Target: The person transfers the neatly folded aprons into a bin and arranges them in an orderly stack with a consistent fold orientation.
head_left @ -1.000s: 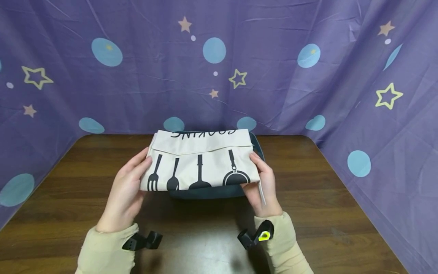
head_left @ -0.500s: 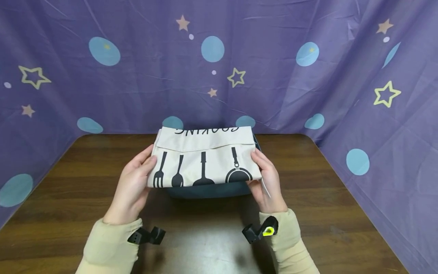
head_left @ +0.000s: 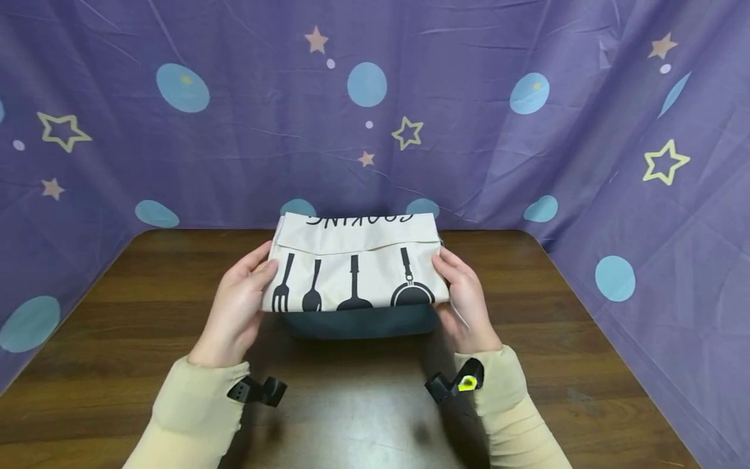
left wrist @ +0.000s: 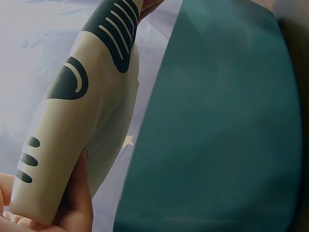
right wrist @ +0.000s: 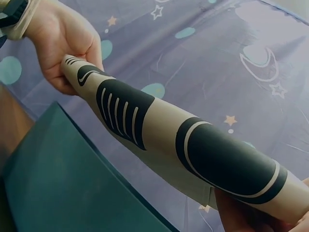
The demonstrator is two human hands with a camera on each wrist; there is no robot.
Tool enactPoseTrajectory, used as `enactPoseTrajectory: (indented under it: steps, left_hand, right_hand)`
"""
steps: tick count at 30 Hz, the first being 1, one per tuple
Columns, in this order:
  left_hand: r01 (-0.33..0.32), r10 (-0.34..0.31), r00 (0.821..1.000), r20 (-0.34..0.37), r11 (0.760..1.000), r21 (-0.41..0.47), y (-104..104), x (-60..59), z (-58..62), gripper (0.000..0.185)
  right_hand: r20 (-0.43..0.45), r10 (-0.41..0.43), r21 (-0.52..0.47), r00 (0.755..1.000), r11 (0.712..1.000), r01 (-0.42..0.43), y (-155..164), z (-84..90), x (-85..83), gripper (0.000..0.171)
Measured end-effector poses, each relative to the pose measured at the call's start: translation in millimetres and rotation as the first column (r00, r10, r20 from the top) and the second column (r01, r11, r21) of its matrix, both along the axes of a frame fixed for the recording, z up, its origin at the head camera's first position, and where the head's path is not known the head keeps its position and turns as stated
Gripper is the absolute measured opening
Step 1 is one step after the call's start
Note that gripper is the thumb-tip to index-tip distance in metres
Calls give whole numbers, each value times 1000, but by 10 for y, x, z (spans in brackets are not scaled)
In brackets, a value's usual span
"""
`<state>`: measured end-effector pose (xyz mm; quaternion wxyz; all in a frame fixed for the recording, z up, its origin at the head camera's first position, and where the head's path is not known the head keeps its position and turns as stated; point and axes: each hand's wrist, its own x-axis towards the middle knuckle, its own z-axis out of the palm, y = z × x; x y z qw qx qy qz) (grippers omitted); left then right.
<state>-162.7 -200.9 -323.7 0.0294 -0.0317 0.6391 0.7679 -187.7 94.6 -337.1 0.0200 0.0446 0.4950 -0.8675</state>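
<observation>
Two hands hold a folded cream apron [head_left: 355,270] between them, lifted above the far middle of a dark wooden desk [head_left: 117,326]. The left hand [head_left: 237,309] grips the apron's left edge, fingers curled round it and thumb on top; the right hand [head_left: 465,306] grips the right edge the same way. The cream cloth carries black prints of a fork, a spoon, a ladle and a pan in a row, with the word COOKING upside down along the far fold. Below it hangs a dark teal layer [head_left: 360,322], probably part of the same apron, though the join is hidden.

The head view shows the whole printed row. The left wrist view shows only the cloth's rounded fold from underneath, with fingertips [left wrist: 79,203] beneath it. The right wrist view looks along the fold to the opposite hand. A purple curtain [head_left: 117,143] with stars and blue dots surrounds the desk.
</observation>
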Motion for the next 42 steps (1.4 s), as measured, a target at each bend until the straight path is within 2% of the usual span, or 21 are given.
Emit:
enactPoseTrajectory:
  steps: [12,23,33,38,42]
  left_hand:
    - [10,-9,1000,20,999,-41,30,-178,3,56]
    - [10,-3,997,76,996,-92,97,-294,20,56]
    - [8,2,996,85,993,-122,152,-372,24,61]
    - [15,-4,997,73,988,-152,172,-379,18,65]
    - [27,-17,997,80,990,-138,177,-389,-2,66]
  right_hand:
    - [14,52,170,999,984,-54,102,34,-112,43]
    - [35,29,276,999,960,-37,144,15,-212,44]
    - [37,23,327,999,945,-34,139,-12,-303,44]
    - [49,48,333,998,941,-62,138,-17,-318,47]
    - [71,65,319,995,944,-85,152,-24,-315,50]
